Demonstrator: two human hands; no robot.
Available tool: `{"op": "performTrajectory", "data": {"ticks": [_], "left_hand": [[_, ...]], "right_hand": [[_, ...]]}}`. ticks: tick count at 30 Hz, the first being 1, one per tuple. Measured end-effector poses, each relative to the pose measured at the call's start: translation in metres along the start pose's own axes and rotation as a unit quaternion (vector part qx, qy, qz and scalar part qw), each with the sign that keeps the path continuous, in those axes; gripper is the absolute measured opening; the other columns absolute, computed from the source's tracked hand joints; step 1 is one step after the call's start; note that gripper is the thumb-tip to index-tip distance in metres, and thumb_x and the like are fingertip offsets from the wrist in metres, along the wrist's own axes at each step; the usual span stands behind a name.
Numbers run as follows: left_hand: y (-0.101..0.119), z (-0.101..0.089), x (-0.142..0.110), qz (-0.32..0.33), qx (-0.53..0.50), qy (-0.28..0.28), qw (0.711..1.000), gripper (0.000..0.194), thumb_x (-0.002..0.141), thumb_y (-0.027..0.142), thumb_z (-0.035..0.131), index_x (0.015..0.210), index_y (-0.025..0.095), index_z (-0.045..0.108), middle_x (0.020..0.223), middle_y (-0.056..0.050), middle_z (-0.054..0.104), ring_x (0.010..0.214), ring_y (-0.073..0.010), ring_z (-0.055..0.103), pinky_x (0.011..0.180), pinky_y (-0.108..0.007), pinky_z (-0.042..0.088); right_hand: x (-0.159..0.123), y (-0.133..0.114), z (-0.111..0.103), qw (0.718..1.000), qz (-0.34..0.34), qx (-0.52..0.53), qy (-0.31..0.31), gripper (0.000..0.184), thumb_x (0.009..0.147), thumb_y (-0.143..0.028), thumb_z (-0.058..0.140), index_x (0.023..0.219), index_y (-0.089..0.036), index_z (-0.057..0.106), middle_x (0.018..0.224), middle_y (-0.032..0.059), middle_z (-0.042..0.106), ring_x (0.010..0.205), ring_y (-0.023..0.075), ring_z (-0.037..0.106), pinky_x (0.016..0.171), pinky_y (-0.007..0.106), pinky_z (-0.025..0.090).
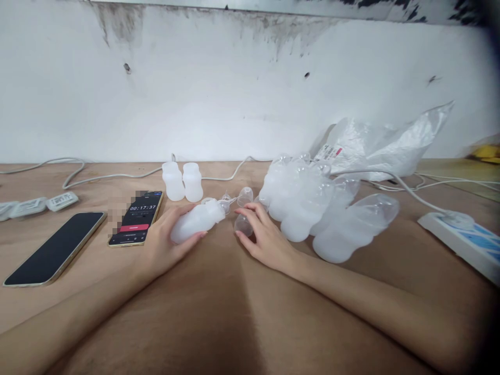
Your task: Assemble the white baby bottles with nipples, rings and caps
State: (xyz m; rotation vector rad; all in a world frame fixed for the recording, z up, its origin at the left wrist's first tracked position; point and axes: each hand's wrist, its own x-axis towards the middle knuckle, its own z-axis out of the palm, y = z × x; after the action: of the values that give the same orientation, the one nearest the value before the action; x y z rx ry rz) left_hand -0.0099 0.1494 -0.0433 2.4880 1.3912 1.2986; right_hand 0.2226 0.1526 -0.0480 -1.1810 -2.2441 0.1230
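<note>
A frosted white baby bottle (193,223) lies tilted in my left hand (164,234), its neck pointing right. At that neck sit a white collar (214,209) and a clear teat (225,202). My left fingers wrap the bottle's body from both sides. Just right of the teat, my right hand (265,234) curves its thumb and index finger around a clear dome cap (244,226). Another clear dome cap (245,196) rests on the table beyond those fingers. Two uncapped white bottles (183,182) stand upright behind my left hand.
Several bottles with clear caps (300,200) are heaped right of my right hand. A plastic bag (371,146) lies behind them. Two phones (57,250) and small white packs (29,207) lie left. A power strip (464,237) and white cables (234,177) are on the table.
</note>
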Motion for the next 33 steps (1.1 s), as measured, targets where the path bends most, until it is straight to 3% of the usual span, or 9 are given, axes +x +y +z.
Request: {"op": "performTrajectory", "data": {"ticks": [4,11,18,25,29,33], "left_hand": [[-0.0002,-0.0002,0.0001,-0.006,-0.002,-0.005,1.0,0.044,0.072,0.036,0.062,0.11,0.019,0.049,0.106,-0.007,0.061,0.093,-0.0217,0.059,0.079,-0.034,0.047],[-0.0012,0.0001,0.0001,0.001,-0.001,-0.001,1.0,0.043,0.071,0.036,0.063,0.109,0.02,0.049,0.105,-0.006,0.062,0.091,-0.0221,0.06,0.077,-0.034,0.048],[0.0009,-0.0014,-0.0003,0.009,-0.003,-0.018,1.0,0.043,0.073,0.035,0.062,0.112,0.022,0.05,0.106,-0.005,0.063,0.091,-0.0206,0.06,0.077,-0.031,0.049],[-0.0013,0.0007,-0.0034,0.031,-0.003,-0.012,0.999,0.046,0.071,0.036,0.064,0.113,0.022,0.051,0.103,-0.005,0.063,0.085,-0.0205,0.062,0.074,-0.031,0.051],[-0.0015,0.0008,-0.0052,0.046,0.0,-0.027,0.999,0.047,0.075,0.042,0.057,0.118,0.025,0.048,0.107,-0.001,0.062,0.086,-0.0217,0.062,0.073,-0.031,0.052],[0.0008,0.0001,-0.0061,0.056,-0.009,-0.038,0.998,0.05,0.072,0.039,0.062,0.117,0.023,0.048,0.104,-0.004,0.063,0.085,-0.0207,0.062,0.072,-0.03,0.052]], "right_hand": [[0.001,0.0009,0.0001,0.999,0.009,0.031,-0.01,0.034,0.08,-0.02,0.045,0.114,-0.022,0.041,0.111,0.0094,0.047,0.099,0.0229,0.051,0.083,0.043,0.046],[0.0026,0.0025,-0.0019,0.985,0.046,0.129,0.1,0.032,0.083,-0.026,0.047,0.113,-0.022,0.038,0.11,0.0095,0.051,0.103,0.0234,0.05,0.087,0.044,0.042],[0.0026,0.0042,0.0018,0.925,0.074,0.333,0.17,0.03,0.087,-0.034,0.042,0.114,-0.026,0.032,0.114,0.0073,0.044,0.1,0.0185,0.051,0.085,0.037,0.047],[0.0041,0.0009,0.0003,0.921,0.059,0.345,0.171,0.028,0.082,-0.043,0.048,0.1,-0.027,0.033,0.105,0.0054,0.046,0.098,0.0174,0.052,0.078,0.033,0.05],[0.0023,0.0002,0.0005,0.926,0.037,0.351,0.135,0.027,0.083,-0.04,0.048,0.101,-0.027,0.034,0.106,0.006,0.049,0.098,0.0172,0.053,0.079,0.032,0.049],[-0.001,0.0028,0.0019,0.934,-0.009,0.344,0.094,0.029,0.084,-0.034,0.05,0.108,-0.027,0.036,0.109,0.0061,0.051,0.101,0.0182,0.052,0.084,0.035,0.047]]}}
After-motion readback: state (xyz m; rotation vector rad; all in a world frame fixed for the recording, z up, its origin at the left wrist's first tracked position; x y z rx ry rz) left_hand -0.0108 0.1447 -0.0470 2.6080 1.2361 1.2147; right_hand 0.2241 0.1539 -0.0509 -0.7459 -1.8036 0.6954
